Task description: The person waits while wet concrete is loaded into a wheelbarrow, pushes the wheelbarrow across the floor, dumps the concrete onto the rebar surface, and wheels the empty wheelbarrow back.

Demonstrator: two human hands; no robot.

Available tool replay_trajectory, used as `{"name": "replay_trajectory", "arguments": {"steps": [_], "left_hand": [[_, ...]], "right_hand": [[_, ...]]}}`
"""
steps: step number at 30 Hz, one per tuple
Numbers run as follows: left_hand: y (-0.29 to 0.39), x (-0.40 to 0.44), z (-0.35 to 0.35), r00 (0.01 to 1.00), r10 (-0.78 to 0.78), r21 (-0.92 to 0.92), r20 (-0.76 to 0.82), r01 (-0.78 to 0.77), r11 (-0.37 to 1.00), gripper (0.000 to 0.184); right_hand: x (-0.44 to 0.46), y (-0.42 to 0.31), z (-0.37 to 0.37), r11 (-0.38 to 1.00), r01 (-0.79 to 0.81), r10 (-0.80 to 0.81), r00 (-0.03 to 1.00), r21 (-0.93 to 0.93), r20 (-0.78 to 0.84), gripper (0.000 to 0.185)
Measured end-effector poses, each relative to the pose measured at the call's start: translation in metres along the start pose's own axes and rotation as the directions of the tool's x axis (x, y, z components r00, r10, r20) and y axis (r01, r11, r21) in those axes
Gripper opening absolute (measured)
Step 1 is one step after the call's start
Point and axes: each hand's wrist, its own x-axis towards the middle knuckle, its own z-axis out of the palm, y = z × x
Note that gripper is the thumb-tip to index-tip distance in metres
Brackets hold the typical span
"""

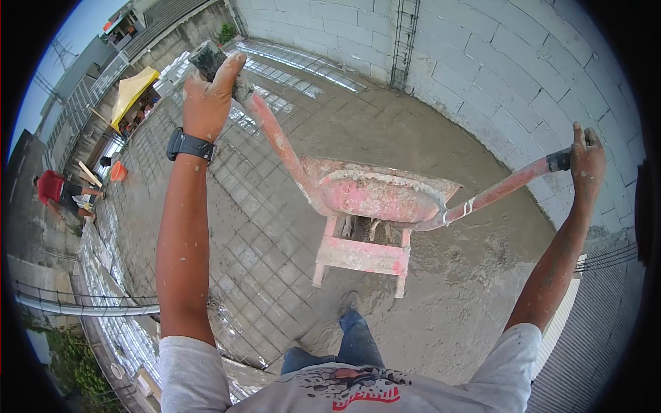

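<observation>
A red wheelbarrow (382,196), crusted with cement, is tipped forward in front of me. Its rear legs are off the ground and its tray faces away, so the inside of the tray is hidden. My left hand (210,100), below a dark wristwatch (191,146), is wrapped round the black grip (208,60) of the left handle, raised high. On the other side, my right hand (587,165) closes on the black end (559,160) of the right handle. Both forearms are stretched out and spotted with cement.
Wet concrete (475,255) spreads under and right of the wheelbarrow. Rebar mesh (255,241) lies across the left side. A grey block wall (475,69) bounds the far right, with a rebar column (405,45) against it. Far left, a person in red (51,187) bends near an orange bucket (118,171).
</observation>
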Motion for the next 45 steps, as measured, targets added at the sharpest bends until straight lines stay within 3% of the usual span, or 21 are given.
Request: {"name": "replay_trajectory", "arguments": {"steps": [4,6,9,13,16,17,19,20,23,26,28,29,31,33,34,36,38,40,42,43,45], "left_hand": [[0.026,-0.011,-0.025,0.992,-0.129,-0.141,-0.006,0.127,0.982,0.034],[0.031,-0.023,-0.042,0.984,-0.175,-0.255,0.016,0.174,0.951,0.028],[0.040,-0.036,-0.079,0.968,-0.229,-0.370,0.104,0.252,0.894,0.031],[0.063,-0.033,-0.122,0.887,-0.417,-0.390,0.199,0.462,0.796,0.060],[0.097,-0.018,-0.149,0.735,-0.607,-0.493,0.303,0.666,0.560,0.075],[0.104,-0.004,-0.165,0.581,-0.710,-0.446,0.397,0.799,0.404,0.092],[0.109,0.024,-0.190,0.561,-0.632,-0.732,0.535,0.681,-0.015,0.095],[0.109,0.041,-0.200,0.576,-0.572,-0.792,0.584,0.560,-0.244,0.097],[0.112,0.082,-0.241,0.299,-0.705,-0.738,0.643,0.485,-0.468,0.104],[0.103,0.079,-0.264,0.301,-0.671,-0.704,0.678,0.530,-0.473,0.097],[0.112,0.109,-0.288,0.219,-0.609,-0.588,0.762,0.626,-0.511,0.090],[0.115,0.126,-0.301,0.183,-0.575,-0.530,0.798,0.669,-0.522,0.086],[0.114,0.137,-0.351,-0.074,-0.503,-0.198,0.861,0.862,-0.466,0.074],[0.115,0.161,-0.366,-0.350,-0.494,0.165,0.796,0.910,-0.380,0.055],[0.108,0.175,-0.371,-0.422,-0.491,0.393,0.762,0.904,-0.166,0.052],[0.087,0.192,-0.385,-0.545,-0.519,0.732,0.658,0.625,0.272,0.047],[0.072,0.194,-0.416,-0.628,-0.587,0.849,0.510,0.478,0.226,0.047],[0.080,0.206,-0.429,-0.655,-0.632,0.907,0.415,0.351,0.231,0.048],[0.085,0.233,-0.440,-0.621,-0.687,0.926,0.378,0.268,0.267,0.049],[0.083,0.239,-0.448,-0.584,-0.747,0.941,0.317,0.290,0.173,0.054],[0.088,0.249,-0.442,-0.531,-0.772,0.931,0.349,0.292,0.220,0.059]], "right_hand": [[-0.018,-0.025,-0.043,0.948,-0.237,0.218,0.970,0.212,0.112,0.046],[-0.028,-0.010,-0.051,0.663,-0.373,0.361,0.919,0.649,0.158,0.043],[-0.055,-0.013,-0.079,0.330,-0.299,0.370,0.914,0.895,0.169,0.050],[-0.058,-0.060,-0.149,-0.264,-0.341,0.219,0.890,0.902,0.400,0.064],[-0.057,-0.075,-0.181,-0.425,-0.424,0.194,0.820,0.799,0.538,0.070],[-0.050,-0.087,-0.191,-0.458,-0.442,0.227,0.781,0.771,0.582,0.071],[-0.029,-0.106,-0.215,-0.501,-0.506,0.065,0.787,0.702,0.614,0.071],[-0.017,-0.116,-0.225,-0.518,-0.536,-0.019,0.786,0.667,0.618,0.071],[0.003,-0.122,-0.263,-0.509,-0.728,-0.125,0.590,0.459,0.798,0.073],[0.018,-0.165,-0.288,-0.327,-0.889,0.323,0.215,0.322,0.921,0.077],[0.008,-0.150,-0.298,-0.046,-0.997,0.358,-0.079,-0.067,0.930,0.083],[0.008,-0.159,-0.312,-0.162,-0.971,0.247,-0.215,-0.178,0.945,0.084],[-0.018,-0.171,-0.362,-0.347,-0.856,-0.030,-0.399,-0.383,0.917,0.086],[-0.045,-0.158,-0.389,-0.380,-0.755,-0.235,-0.480,-0.535,0.845,0.083],[-0.053,-0.156,-0.400,-0.352,-0.733,-0.287,-0.507,-0.582,0.812,0.081],[-0.039,-0.186,-0.429,-0.240,-0.711,-0.144,-0.648,-0.661,0.748,0.070],[-0.027,-0.240,-0.458,-0.062,-0.683,0.068,-0.730,-0.728,0.680,0.057],[-0.010,-0.280,-0.480,0.178,-0.622,0.328,-0.693,-0.762,0.642,0.044],[0.025,-0.304,-0.485,0.097,-0.656,0.369,-0.675,-0.749,0.639,0.036],[0.040,-0.319,-0.492,0.065,-0.656,0.376,-0.682,-0.752,0.627,0.033],[0.049,-0.309,-0.486,0.105,-0.677,0.295,-0.678,-0.728,0.673,0.028]]}}
